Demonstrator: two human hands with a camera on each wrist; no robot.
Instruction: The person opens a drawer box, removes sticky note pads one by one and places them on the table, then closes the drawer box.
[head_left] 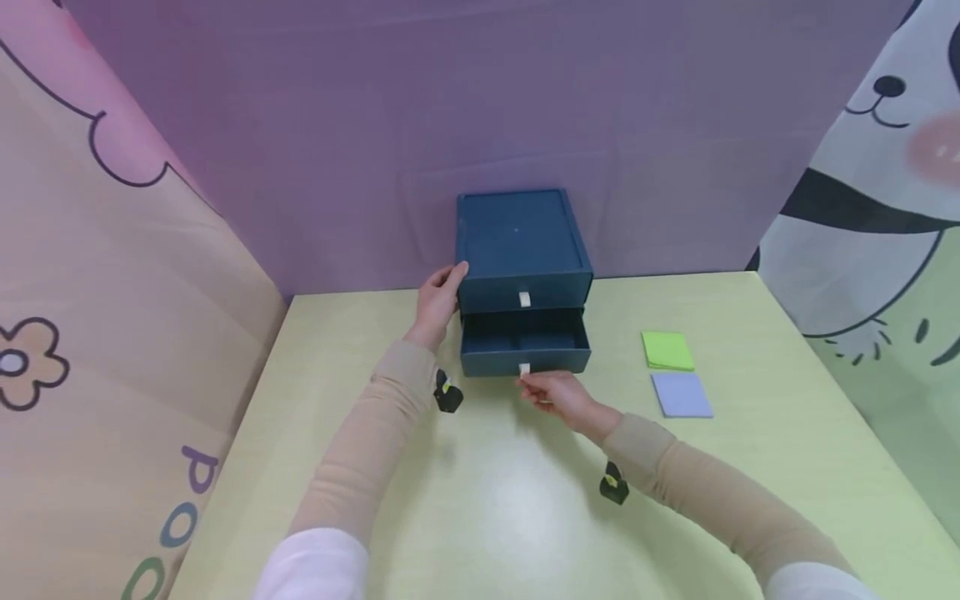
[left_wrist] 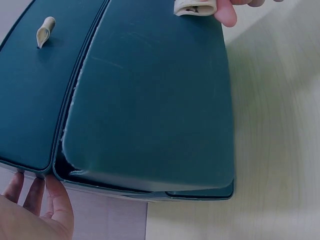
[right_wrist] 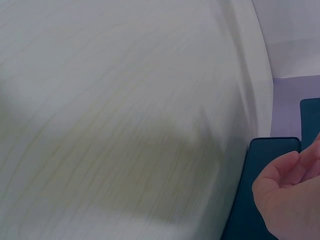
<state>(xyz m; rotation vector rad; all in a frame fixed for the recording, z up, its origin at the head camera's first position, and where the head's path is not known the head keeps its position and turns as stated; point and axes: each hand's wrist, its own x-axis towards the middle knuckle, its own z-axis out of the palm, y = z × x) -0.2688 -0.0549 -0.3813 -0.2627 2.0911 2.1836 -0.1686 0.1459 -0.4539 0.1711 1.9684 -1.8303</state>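
Observation:
A dark blue two-drawer box [head_left: 517,237] stands at the back of the table, against the purple cloth. Its lower drawer [head_left: 525,361] is pulled partway out, and the part of its inside that shows holds nothing. The upper drawer [head_left: 487,293] sits closed, with a pale pull tab [head_left: 525,299]. My left hand [head_left: 437,304] rests on the box's left side; in the left wrist view its fingertips [left_wrist: 56,192] press that side. My right hand [head_left: 561,397] pinches the pale pull tab [left_wrist: 195,7] of the lower drawer, fingers curled at its lower end.
Right of the box lie a lime green sticky-note pad [head_left: 667,351] and a lilac one [head_left: 682,395], one in front of the other. The light wood-grain table [head_left: 337,375] is bordered by printed cloths at left and right. Small black devices [head_left: 448,393] hang at both wrists.

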